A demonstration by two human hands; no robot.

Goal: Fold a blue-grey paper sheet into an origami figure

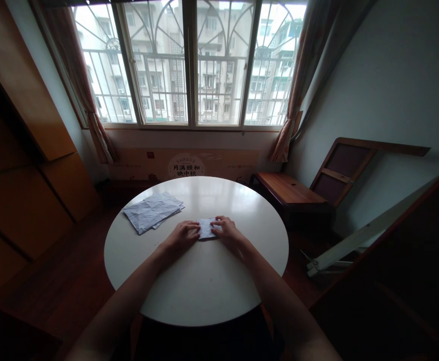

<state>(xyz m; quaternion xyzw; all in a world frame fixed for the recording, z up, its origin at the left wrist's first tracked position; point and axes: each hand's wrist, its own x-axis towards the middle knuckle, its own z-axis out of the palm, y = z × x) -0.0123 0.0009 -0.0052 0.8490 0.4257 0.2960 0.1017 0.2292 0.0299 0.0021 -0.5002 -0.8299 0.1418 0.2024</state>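
I've got left hand (186, 230) and right hand (225, 228) at the paper (205, 229), likely steadying it; can't tell if they're pinching.

Counter (208, 288) before window (223, 95).
On it: folded paper (205, 230) between left hand (187, 231) and right hand (225, 229); paper stack (152, 211) farther back, left. Low table (289, 189) behind, right.

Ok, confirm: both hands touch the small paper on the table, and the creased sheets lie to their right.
No: left hand and right hand touch the small paper on the table, but the head view shows the creased sheets to their left, not right.
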